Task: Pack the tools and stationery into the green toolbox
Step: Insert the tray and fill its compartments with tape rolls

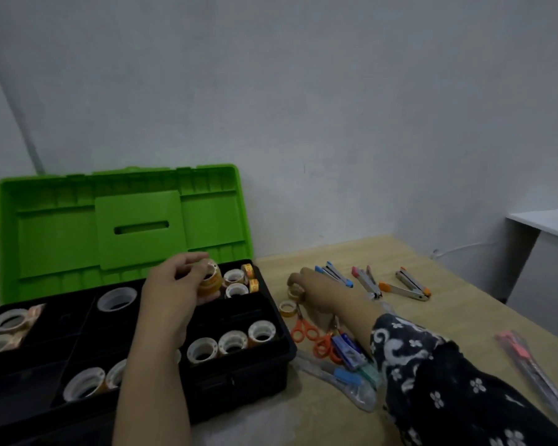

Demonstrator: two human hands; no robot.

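Holding a small stack of yellow tape rolls [210, 280] in curled fingers, the left hand [174, 284] hovers over the back right compartment of the green toolbox [126, 220], just left of centre in the frame. The box sits at the lower left, its green lid [55, 233] standing open against the wall, its black tray [271, 320] already holding many white-cored tape rolls [232, 341] in several compartments. To the right of the box, the right hand [319, 292] reaches across the wooden table [448, 317] and its fingers close around another small tape roll [295, 289]; one more roll [287, 308] lies just below it. Near the centre lie orange-handled scissors [303, 329], a blue staple box [348, 349] and a clear pouch [335, 381]. Three staplers [368, 281] lie further back, right of centre. A wrapped red item [529, 365] rests at the lower right edge.
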